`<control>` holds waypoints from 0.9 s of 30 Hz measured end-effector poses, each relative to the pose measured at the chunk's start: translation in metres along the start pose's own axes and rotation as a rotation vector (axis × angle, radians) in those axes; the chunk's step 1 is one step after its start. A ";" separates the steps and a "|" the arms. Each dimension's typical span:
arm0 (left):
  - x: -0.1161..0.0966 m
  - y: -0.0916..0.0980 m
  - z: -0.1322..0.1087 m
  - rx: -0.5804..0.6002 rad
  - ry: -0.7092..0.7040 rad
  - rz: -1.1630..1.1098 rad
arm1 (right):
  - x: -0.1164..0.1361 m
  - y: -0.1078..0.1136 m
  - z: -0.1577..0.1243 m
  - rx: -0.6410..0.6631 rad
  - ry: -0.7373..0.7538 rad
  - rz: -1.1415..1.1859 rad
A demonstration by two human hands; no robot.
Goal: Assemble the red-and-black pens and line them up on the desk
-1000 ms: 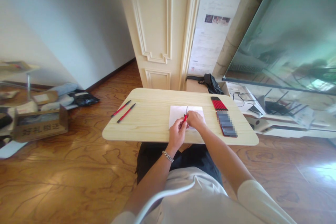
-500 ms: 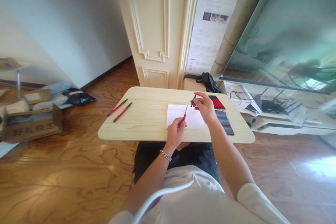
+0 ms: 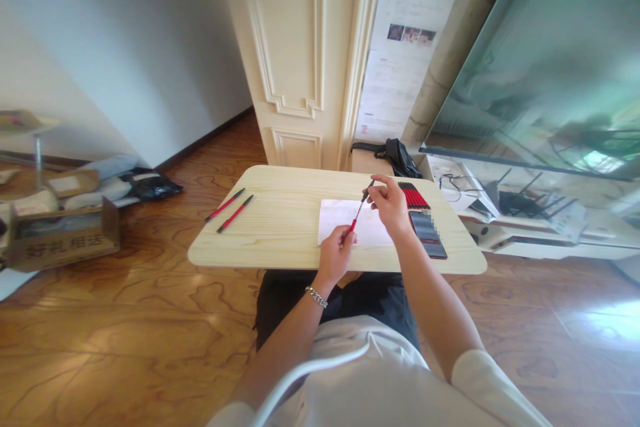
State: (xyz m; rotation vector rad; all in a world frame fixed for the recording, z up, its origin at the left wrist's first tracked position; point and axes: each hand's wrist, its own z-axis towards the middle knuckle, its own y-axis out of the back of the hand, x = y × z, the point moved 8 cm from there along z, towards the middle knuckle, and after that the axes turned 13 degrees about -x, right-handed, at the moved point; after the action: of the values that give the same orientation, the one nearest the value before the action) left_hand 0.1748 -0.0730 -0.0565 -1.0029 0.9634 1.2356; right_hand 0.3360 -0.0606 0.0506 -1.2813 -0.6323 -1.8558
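My left hand (image 3: 336, 252) is closed round a red pen barrel (image 3: 353, 225), from which a thin refill sticks up. Between the thumb and fingers of my right hand (image 3: 389, 205) is the black top part of the pen (image 3: 369, 189). The refill's upper end meets the lower end of this black part, so the pieces lie in one slanting line. Beneath both hands is a sheet of white paper (image 3: 330, 213). Just beyond my right hand lies a row of several red and black pens (image 3: 415, 196).
Two red pens with black ends, a farther pen (image 3: 225, 205) and a nearer pen (image 3: 235, 214), lie at the left of the pale wooden table (image 3: 280, 240). A dark flat case (image 3: 427, 237) is by my right forearm. Behind the table stand a black bag (image 3: 400, 157) and a cabinet (image 3: 550, 243).
The black top part in my right hand has come down onto the refill's end; a gap showed between them before. My left hand has hardly moved.
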 end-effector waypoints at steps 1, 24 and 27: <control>0.000 0.000 0.000 0.000 0.000 0.002 | 0.001 0.000 0.000 0.002 0.003 0.008; 0.001 -0.001 0.000 0.015 0.020 -0.018 | -0.012 -0.008 -0.024 0.140 0.006 -0.087; 0.000 -0.002 -0.001 0.036 0.032 -0.032 | -0.019 -0.008 -0.029 0.150 -0.009 -0.064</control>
State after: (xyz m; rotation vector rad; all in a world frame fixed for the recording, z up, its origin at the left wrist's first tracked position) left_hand 0.1769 -0.0738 -0.0560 -1.0093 0.9874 1.1751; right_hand 0.3169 -0.0718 0.0221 -1.1842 -0.8098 -1.8187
